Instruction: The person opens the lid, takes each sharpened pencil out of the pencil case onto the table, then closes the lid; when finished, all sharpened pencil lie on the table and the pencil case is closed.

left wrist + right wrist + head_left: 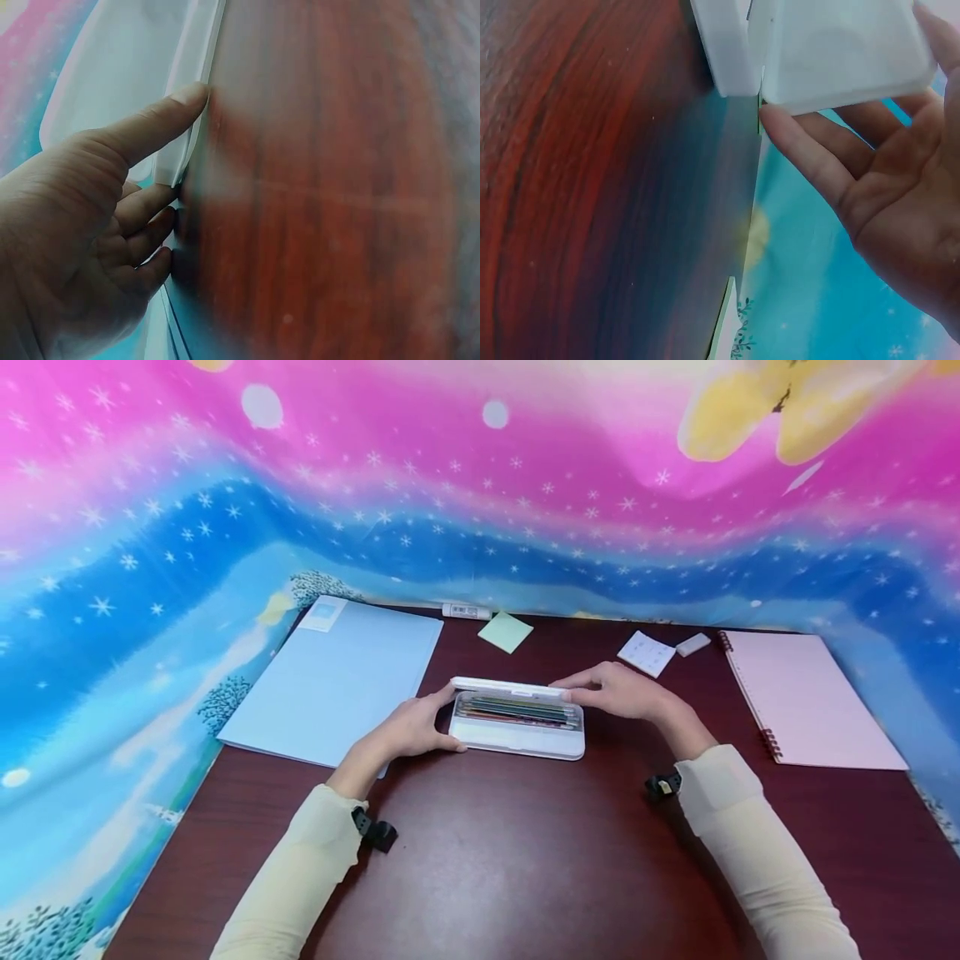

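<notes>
A white pencil case (517,743) lies on the table with its hinged lid (491,683) raised. Pencils and other slim sticks (517,710) fill its back half. My left hand (408,727) grips the case's left end, its thumb on the front corner. In the left wrist view, that thumb presses the rim of the white case (174,146). At the right end, my right hand (622,692) holds the lid's corner between thumb and fingers. The right wrist view shows the lid (847,52) tilted up from the base (727,52), with some fingers behind it.
A light blue folder (352,668) lies left of the case, and a pink spiral notebook (817,702) far right. Along the back are a white tube (465,611), green sticky notes (506,632), a patterned white pad (646,654) and an eraser (693,644). A printed cloth hangs behind.
</notes>
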Demonstrator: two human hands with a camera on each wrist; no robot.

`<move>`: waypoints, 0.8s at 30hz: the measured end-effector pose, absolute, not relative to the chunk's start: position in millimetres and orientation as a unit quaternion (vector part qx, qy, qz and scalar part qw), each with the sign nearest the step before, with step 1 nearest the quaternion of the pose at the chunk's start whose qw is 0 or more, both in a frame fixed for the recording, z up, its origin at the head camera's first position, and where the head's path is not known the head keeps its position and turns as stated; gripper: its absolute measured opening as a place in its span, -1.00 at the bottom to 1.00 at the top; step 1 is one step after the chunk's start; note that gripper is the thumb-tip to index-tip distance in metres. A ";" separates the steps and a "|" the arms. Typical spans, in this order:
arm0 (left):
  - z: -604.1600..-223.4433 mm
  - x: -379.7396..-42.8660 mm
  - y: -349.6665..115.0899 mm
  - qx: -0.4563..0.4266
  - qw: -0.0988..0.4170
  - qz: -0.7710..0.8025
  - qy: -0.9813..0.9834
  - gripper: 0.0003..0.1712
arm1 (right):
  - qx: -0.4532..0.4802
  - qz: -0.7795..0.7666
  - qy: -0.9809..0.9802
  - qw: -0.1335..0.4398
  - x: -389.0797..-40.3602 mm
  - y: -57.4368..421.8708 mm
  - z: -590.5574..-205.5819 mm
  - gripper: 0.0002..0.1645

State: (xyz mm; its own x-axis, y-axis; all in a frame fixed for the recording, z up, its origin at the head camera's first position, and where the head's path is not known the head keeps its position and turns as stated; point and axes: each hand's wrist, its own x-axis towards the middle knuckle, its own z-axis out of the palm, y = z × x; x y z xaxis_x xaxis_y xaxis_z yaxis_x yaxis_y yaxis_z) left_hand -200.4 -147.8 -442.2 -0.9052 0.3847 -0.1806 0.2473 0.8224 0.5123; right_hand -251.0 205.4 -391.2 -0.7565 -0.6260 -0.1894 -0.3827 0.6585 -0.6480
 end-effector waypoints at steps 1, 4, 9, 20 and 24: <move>-442.8 -200.6 -147.9 0.166 0.141 0.247 0.944 0.31 | -0.276 -0.307 0.890 0.195 -252.2 205.7 -392.2 -0.52; -443.8 -201.5 -148.1 0.170 0.141 0.249 0.943 0.29 | -0.251 -0.329 0.895 0.167 -256.5 204.8 -392.8 -0.50; -442.0 -202.7 -147.9 0.180 0.132 0.244 0.944 0.18 | -0.215 -0.351 0.903 0.126 -265.7 198.5 -389.5 -0.44; -442.9 -200.2 -146.7 0.177 0.136 0.246 0.943 0.13 | -0.132 -0.323 0.933 0.087 -286.0 183.0 -402.0 -0.47; -442.5 -197.7 -146.7 0.169 0.136 0.250 0.944 0.13 | -0.121 -0.316 0.935 0.101 -285.4 178.9 -404.3 -0.36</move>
